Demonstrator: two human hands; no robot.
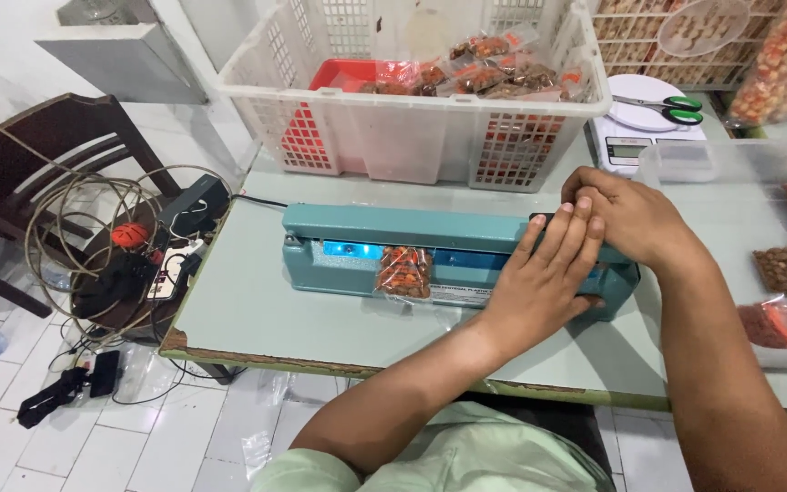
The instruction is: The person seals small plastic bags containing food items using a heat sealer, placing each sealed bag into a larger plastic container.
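The right end of the teal metal heat sealer point(357, 239) lay hidden under both hands. The left hand point(539, 278) covered the right hand's point(626, 219) fingertips. The small clear snack pouch's point(403, 272) top edge vanished beneath the sealer's arm. The dark wooden chair point(38, 155) was cut off at the left edge.

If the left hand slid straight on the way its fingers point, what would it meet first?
The left hand points up-right, and its fingers already touch the right hand on the sealer arm; beyond, probably the white scale.
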